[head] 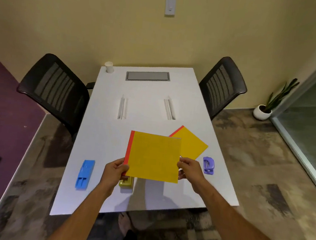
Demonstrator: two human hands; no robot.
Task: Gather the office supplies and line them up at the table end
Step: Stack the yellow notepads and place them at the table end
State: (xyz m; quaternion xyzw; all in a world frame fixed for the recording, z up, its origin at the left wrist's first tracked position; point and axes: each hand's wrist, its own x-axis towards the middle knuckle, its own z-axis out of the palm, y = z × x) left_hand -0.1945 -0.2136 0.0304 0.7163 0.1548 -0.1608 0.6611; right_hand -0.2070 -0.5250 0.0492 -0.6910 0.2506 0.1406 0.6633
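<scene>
A white tabletop stands against a yellowish wall, a black chair off either side. Above it, left hand and right hand each pinch an edge of a yellow notebook. A second notebook lies beyond the right hand, partly covered. A blue stapler sits outside the left hand, a purple one just outside the right. A yellow-green item under the left hand is mostly hidden.

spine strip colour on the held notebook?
Red-orange, along the left edge of the yellow notebook; head view.
</scene>
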